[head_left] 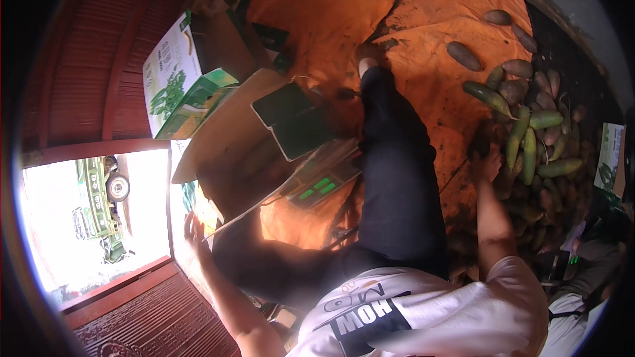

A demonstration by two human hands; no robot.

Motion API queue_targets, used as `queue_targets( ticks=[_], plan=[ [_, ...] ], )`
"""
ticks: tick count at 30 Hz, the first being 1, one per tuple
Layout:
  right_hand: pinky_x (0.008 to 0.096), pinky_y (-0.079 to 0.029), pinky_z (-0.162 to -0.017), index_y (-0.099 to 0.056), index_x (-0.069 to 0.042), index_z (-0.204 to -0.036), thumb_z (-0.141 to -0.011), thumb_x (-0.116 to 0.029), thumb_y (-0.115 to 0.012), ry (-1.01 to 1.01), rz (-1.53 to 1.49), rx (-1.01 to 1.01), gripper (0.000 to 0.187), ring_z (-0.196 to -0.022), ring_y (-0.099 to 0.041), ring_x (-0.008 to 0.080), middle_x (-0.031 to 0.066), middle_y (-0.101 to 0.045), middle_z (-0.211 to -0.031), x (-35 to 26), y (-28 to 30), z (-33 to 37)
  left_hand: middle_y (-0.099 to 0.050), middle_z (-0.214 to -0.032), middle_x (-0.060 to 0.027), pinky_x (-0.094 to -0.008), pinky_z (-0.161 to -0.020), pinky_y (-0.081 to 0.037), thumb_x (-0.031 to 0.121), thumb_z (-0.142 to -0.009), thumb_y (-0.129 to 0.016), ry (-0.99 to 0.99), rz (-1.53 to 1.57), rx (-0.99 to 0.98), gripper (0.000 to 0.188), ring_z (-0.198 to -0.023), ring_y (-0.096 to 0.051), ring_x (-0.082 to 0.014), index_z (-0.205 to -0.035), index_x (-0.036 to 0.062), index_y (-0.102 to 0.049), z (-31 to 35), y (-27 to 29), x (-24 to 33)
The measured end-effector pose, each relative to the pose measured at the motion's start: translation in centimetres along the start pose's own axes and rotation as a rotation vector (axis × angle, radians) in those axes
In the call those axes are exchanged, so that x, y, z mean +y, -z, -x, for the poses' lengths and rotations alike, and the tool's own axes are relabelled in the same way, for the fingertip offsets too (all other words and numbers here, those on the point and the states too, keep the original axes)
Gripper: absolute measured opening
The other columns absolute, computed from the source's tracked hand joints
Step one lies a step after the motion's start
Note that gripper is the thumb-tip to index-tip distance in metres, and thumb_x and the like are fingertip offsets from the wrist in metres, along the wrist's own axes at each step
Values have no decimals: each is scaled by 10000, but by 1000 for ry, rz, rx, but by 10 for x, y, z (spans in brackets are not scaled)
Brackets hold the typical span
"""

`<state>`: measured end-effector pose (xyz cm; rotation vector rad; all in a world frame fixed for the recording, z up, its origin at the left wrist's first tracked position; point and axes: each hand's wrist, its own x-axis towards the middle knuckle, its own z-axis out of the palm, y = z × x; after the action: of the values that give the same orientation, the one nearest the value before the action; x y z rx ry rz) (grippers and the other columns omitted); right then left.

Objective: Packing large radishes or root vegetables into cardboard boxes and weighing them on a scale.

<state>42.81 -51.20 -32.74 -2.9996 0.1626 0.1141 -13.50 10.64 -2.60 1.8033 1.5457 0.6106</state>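
1. The left hand (195, 230) is at the near left side of the open carton (198, 155), with fingers pointing up; I cannot tell if it grips the edge or only stays beside it.
2. The right hand (488, 164) reaches to the left border of the vegetable pile. A dark shape is just beyond its fingers, but shadow hides the grasp, so I cannot tell if it holds something.
3. The green, long vegetables (529, 155) lie to the right of this hand, on top of brown, oval tubers (512, 90).
4. The pile is at the right side of an orange sheet (456, 0).
5. The open carton stands between the left hand and the dark-trousered leg (400, 172). A white-and-green box (175, 69) is beyond it.
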Motion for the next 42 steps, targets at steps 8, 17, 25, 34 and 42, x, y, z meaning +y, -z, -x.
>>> queue_targets(
  ticks=[8,17,25,34,42],
  plan=[
    [422,-358,-1222,-342,-62,-1601,-814,-502,-807,-19,-52,-242,1014,-1476,-426,319,183,-437,-1598,-48,-5,-14,-256,-1729,-131,-677,-1255,-135,153,-821,-712,-360,-844,403,833,-1599,-133,-451,-1600,234,-427,2,7,-2],
    [380,-435,-1180,-459,-42,-1536,-859,-208,-825,73,-1693,-372,788,-1381,-549,280,146,-558,-1505,-48,5,12,-545,-1422,-172,-419,-1070,-466,-34,-832,-632,388,485,1013,822,-1225,-586,-289,-1596,-14,-329,3,97,-95],
    [450,-443,-1159,-495,-66,-1512,-935,-404,-727,-212,-1863,-738,708,-1316,-569,276,89,-613,-1422,-17,30,-4,-176,-1706,-198,-517,-1225,-319,-9,-901,-590,-13,561,977,821,-1556,-246,-376,-1639,118,-255,-8,58,10],
    [477,-448,-1140,-512,-59,-1475,-986,-391,-684,-92,-1793,-505,616,-1353,-556,285,113,-592,-1462,-134,225,-44,-458,-1619,-184,-450,-1239,-320,7,-971,-634,-533,351,89,395,-1531,-386,-324,-1361,44,-681,-51,32,99],
    [427,-417,-1170,-346,77,-1577,-824,-467,-745,1034,-943,-532,1011,-1398,-528,307,210,-519,-1501,-386,414,118,-274,-1732,-105,-590,-1276,-209,157,-798,-855,-712,-242,-86,279,-1607,-142,-436,-1071,216,-849,-38,-12,121]
  ],
)
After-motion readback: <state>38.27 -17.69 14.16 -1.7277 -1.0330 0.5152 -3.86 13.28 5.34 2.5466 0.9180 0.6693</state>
